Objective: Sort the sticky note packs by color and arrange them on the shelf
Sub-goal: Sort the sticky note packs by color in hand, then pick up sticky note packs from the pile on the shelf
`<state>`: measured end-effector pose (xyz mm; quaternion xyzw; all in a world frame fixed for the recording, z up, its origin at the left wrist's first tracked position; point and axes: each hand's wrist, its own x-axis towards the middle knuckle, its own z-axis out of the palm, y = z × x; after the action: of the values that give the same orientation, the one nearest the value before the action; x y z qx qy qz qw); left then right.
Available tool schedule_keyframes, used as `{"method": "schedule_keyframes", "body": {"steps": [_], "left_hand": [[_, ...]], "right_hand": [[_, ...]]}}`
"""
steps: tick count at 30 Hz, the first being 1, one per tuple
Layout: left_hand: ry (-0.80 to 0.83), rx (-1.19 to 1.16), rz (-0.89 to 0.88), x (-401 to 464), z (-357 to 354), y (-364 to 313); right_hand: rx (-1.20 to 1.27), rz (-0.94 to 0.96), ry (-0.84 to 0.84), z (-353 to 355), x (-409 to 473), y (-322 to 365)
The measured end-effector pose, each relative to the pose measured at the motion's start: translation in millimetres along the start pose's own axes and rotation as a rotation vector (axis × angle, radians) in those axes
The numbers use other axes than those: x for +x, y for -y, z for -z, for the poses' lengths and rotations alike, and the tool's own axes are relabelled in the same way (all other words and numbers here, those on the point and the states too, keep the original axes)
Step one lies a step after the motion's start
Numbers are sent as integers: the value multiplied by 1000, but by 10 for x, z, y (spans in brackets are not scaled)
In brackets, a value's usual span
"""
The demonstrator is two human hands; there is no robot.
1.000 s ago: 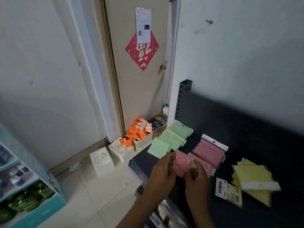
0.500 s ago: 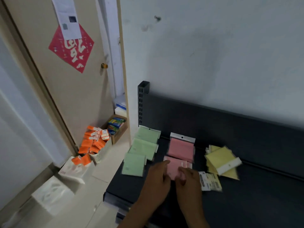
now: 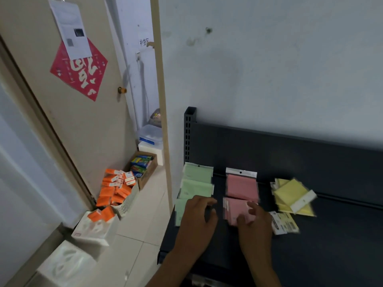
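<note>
A beige door [image 3: 83, 125] carries a red diamond decoration [image 3: 79, 69] with a white printed sheet [image 3: 71, 30] over its top. On the tiled floor [image 3: 132, 235], a white basket [image 3: 126, 200] holds orange boxes [image 3: 113, 189], beside a cardboard box [image 3: 143, 164] of colourful packs.

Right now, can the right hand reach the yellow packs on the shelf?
Probably yes. The right hand rests on the front pink pack, and the yellow packs lie just to its right on the shelf with nothing between.
</note>
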<state>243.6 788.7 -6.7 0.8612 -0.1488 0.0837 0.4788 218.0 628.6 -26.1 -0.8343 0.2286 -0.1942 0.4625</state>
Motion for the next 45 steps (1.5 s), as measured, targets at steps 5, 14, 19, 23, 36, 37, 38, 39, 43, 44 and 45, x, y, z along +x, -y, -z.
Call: {"method": "schedule_keyframes", "body": {"steps": [5, 14, 19, 23, 36, 37, 38, 39, 43, 44, 45], "left_hand": [[66, -19, -89, -7, -112, -32], [258, -59, -296, 39, -727, -422], [311, -72, -378, 68, -1175, -809], [337, -40, -443, 29, -1600, -1198], [458, -57, -568, -196, -3059, -2421], [459, -59, -567, -216, -3154, -2502], [460, -58, -564, -235, -3251, -2576], [459, -52, -566, -264, -3351, -2651], [472, -47, -572, -431, -3780, -2989], [480, -42, -582, -485, -3883, -3072], [485, -36, -597, -546, -3983, -3156]], "right_hand": [[31, 1, -54, 30, -146, -10], [-148, 88, -147, 598, -107, -150], [-227, 143, -205, 1094, -12, -307], [-271, 151, -262, 1569, 54, -613], [-265, 45, -408, 3038, 380, -1378], [-261, 50, -421, 3136, 402, -1431], [-257, 50, -431, 3223, 421, -1486], [-248, 36, -441, 3309, 437, -1546], [-284, -33, -449, 3711, 444, -1842], [-291, -44, -449, 3833, 428, -1908], [-297, -54, -453, 3961, 411, -1970]]}}
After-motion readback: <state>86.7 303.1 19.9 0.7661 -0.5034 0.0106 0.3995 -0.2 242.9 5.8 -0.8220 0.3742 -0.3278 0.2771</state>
